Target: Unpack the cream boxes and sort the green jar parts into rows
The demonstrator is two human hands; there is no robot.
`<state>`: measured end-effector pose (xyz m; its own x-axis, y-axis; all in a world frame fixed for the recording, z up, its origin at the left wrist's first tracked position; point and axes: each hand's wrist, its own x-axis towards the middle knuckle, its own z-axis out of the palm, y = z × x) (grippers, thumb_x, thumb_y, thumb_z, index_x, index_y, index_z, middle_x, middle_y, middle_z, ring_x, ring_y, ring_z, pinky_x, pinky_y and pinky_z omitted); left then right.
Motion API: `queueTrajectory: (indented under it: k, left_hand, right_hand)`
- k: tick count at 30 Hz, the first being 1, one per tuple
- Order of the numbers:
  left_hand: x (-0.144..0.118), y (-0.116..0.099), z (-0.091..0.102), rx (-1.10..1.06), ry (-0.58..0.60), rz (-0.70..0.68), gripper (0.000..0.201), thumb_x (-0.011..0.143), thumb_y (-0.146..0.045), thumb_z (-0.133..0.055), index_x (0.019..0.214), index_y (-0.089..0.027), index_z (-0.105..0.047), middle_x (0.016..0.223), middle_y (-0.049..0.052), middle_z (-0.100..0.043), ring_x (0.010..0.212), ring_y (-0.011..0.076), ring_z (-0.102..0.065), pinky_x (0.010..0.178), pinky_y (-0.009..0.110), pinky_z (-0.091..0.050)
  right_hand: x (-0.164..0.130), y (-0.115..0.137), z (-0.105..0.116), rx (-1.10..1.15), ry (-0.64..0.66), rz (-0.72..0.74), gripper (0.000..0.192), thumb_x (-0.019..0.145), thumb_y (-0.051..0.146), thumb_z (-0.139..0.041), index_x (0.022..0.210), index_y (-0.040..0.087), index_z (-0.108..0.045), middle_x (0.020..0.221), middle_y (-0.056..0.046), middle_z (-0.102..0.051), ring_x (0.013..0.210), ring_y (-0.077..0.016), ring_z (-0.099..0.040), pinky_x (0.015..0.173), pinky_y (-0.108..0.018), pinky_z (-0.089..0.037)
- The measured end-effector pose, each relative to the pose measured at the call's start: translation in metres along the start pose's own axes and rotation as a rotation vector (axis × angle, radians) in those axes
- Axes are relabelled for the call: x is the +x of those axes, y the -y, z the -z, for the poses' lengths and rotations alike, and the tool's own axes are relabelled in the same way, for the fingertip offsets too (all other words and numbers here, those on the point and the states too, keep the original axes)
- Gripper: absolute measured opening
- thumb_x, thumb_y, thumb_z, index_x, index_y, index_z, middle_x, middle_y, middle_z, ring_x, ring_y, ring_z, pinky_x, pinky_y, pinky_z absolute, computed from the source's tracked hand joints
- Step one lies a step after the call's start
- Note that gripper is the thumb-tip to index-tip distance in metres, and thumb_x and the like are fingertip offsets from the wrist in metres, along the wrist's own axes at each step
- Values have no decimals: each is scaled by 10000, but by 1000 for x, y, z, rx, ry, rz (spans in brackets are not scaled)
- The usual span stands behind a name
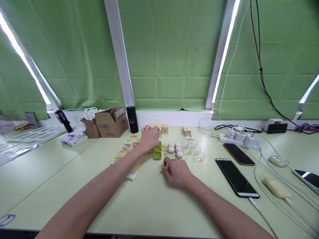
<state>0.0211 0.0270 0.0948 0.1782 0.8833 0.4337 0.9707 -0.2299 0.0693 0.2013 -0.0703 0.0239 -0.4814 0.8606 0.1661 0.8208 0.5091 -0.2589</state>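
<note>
Pale green laminate covered the long worktable [149, 205], backed by a green cloth curtain [169, 53] hung between slanted light bars. At the far left stood an open brown cardboard box [111, 122] with a white label whose print was too small to read, and just right of it a black cylindrical flask [132, 119] showing a faint lit display, perhaps digits. A black smartphone [236, 177] lay face up to the right on a white cable, its long axis running away from the person. The left hand [149, 137] reached farther out, palm down with fingers curled, over the row of small tan cardboard cartons [161, 128] near the back edge; whether it gripped one I could not tell. The right hand [176, 172] rested nearer the body, fingers loosely bent on the table, holding nothing visible. Between the two hands sat the small green plastic trays [157, 155], just ahead and left of the right hand, so that hand was nearer to them. Beside these lay small white rounded cases [175, 149] and clear plastic cups [195, 152] with yellow pieces inside.
</note>
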Motion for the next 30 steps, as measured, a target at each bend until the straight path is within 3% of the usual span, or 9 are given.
queueTrajectory:
  k: [3,8,17,22,26,30]
  left_hand:
    - [28,4,-16,43,87,-27,468,906,-273,-545,1364,-179,-527,1280,167,-672,1310,370,-394,992,480,-328]
    - [65,2,-43,72,167,-50,468,895,-289,-570,1345,-181,-503,1382,188,-582,1363,376,-322,1061,499,-297]
    - [104,-1,-87,133,262,-14,634,848,-259,-626,1426,-123,-404,1459,268,-458,1450,429,-268,1124,553,-255]
    - [119,-2,-98,166,291,8,720,805,-249,-657,1464,-157,-381,1536,259,-407,1491,455,-230,1144,598,-237]
    - [123,-4,-102,173,299,-18,632,785,-244,-666,1382,-172,-471,1591,230,-365,1531,442,-167,1189,614,-161]
    - [119,-6,-101,148,287,-78,578,787,-175,-647,1340,-173,-480,1486,199,-495,1509,383,-214,1193,563,-182]
  right_hand:
    - [0,1,-1,-10,12,6,215,964,370,-578,1128,232,-587,951,-37,-776,813,-214,-689,618,-306,-219]
    - [0,0,-2,-22,26,18,167,970,357,-563,1077,233,-601,970,-44,-775,835,-215,-698,614,-312,-211]
    - [0,-1,0,-17,38,12,179,955,370,-577,1072,235,-582,925,-41,-776,806,-220,-695,605,-315,-189]
    - [0,-1,-1,-15,25,25,161,953,363,-578,1047,233,-565,923,-34,-772,785,-207,-685,600,-312,-194]
    - [1,-2,-2,-23,36,36,142,955,364,-585,1007,234,-567,921,-29,-769,783,-199,-681,597,-312,-194]
    - [2,-2,-3,-14,29,34,141,950,361,-591,990,226,-590,922,-39,-771,780,-197,-677,593,-317,-186]
